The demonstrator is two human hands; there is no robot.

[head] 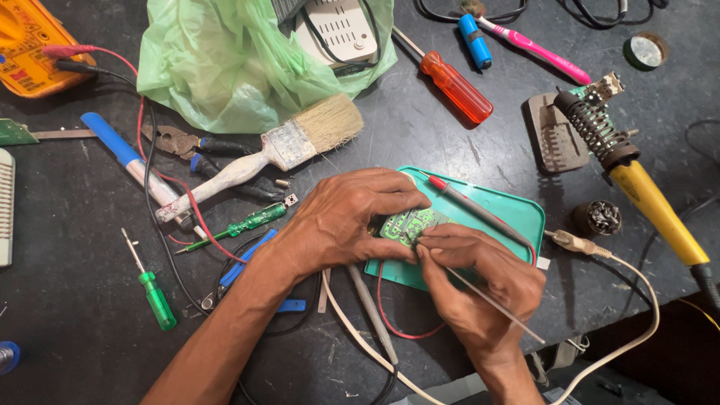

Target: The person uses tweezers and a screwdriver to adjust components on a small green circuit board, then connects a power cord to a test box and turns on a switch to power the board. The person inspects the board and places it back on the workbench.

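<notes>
A small green circuit board (411,223) lies on a teal tray (504,206) near the table's front. My left hand (341,217) covers the board's left side and holds it down with curled fingers. My right hand (480,281) pinches a thin grey probe or tweezers (495,304) whose tip touches the board. A red-tipped meter probe (469,204) rests across the tray just beyond my fingers.
A yellow soldering iron in its coil stand (611,146) sits at right. An orange screwdriver (455,86), paintbrush (270,150), pliers (176,141), green screwdrivers (154,292), a yellow multimeter (30,49) and a green plastic bag (225,60) lie about. Wires cross the front edge.
</notes>
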